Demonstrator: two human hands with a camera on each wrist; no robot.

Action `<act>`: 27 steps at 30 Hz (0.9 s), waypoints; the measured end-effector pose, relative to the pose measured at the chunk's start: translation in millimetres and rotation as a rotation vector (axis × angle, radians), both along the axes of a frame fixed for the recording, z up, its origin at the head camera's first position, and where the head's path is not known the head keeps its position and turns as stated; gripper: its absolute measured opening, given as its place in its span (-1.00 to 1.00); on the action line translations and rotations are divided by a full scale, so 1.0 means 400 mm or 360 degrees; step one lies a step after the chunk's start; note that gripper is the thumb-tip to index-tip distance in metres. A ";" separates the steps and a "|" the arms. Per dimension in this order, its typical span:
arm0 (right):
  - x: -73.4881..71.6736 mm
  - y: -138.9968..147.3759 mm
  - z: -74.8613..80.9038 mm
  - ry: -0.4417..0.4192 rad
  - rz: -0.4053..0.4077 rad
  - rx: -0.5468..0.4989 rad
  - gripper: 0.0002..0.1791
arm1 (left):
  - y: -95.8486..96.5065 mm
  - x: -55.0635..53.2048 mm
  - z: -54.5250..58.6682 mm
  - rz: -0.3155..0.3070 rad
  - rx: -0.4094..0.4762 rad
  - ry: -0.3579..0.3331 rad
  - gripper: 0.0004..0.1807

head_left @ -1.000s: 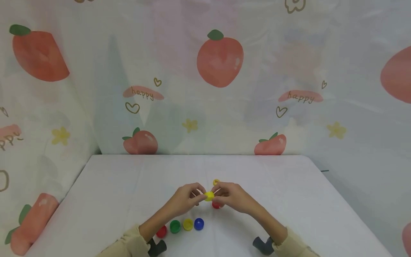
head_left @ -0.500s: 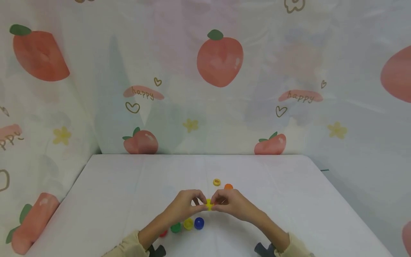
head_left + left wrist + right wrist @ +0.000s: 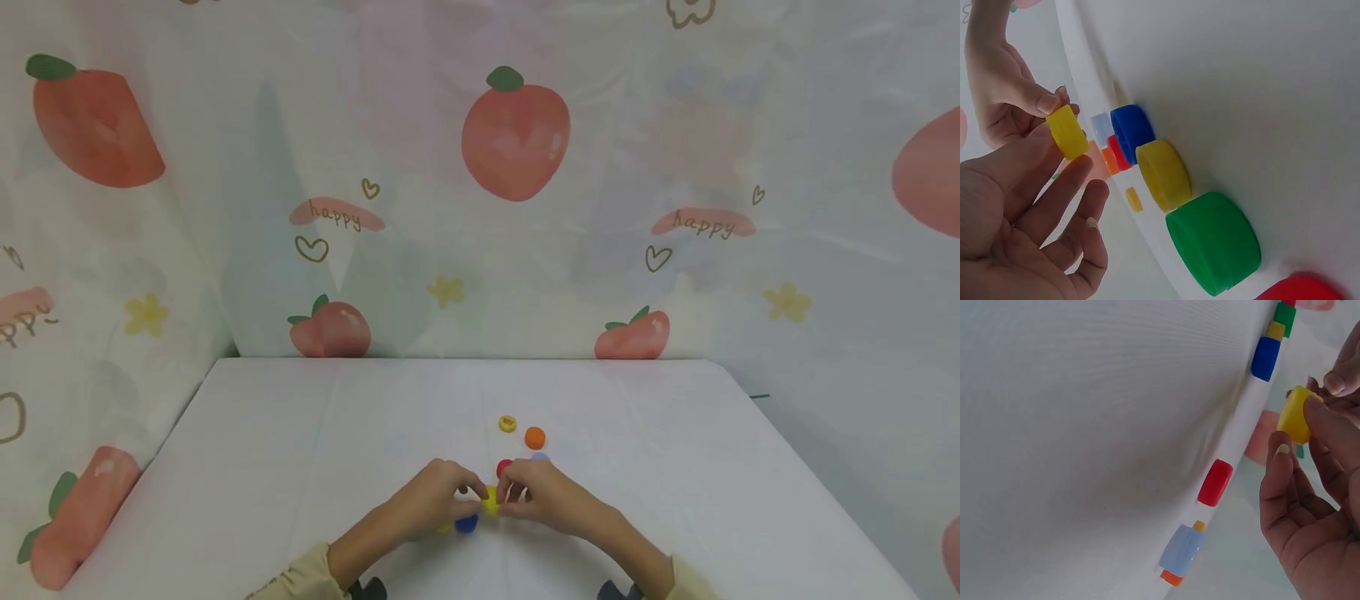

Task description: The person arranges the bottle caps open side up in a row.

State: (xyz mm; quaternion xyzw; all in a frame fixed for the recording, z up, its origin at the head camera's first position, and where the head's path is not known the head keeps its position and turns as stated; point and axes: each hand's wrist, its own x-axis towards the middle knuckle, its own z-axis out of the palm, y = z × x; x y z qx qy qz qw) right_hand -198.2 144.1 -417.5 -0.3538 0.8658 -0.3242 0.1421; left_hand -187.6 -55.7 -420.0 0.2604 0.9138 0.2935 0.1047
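Observation:
Both hands meet over the white table, holding one small yellow plastic cap between them, clear of the tabletop. My left hand pinches its left side with thumb and forefinger; the other fingers are loosely bent in the left wrist view. From the other side, my right hand grips the cap with thumb and fingers. Below the left hand, a blue cap, a yellow cap, a green cap and a red cap form a row, partly hidden by that hand in the head view.
Beyond the right hand lie a red cap, a pale blue cap, an orange cap and a flat yellow cap. A fruit-printed cloth hangs behind the white table.
Both hands have come nearer to the body with the yellow cap between them. The red, pale blue and orange caps behind have come into sight, while the front row is more covered.

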 end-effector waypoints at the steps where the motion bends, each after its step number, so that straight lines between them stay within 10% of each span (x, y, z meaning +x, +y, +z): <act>1: 0.001 0.001 -0.001 -0.0005 0.0000 0.0011 -0.89 | 0.002 0.001 -0.002 -0.0017 -0.0009 0.0003 -0.88; 27: 0.011 -0.017 -0.036 -0.0002 0.0020 0.0274 -0.90 | 0.037 0.010 -0.036 -0.0109 -0.0233 0.0044 -0.88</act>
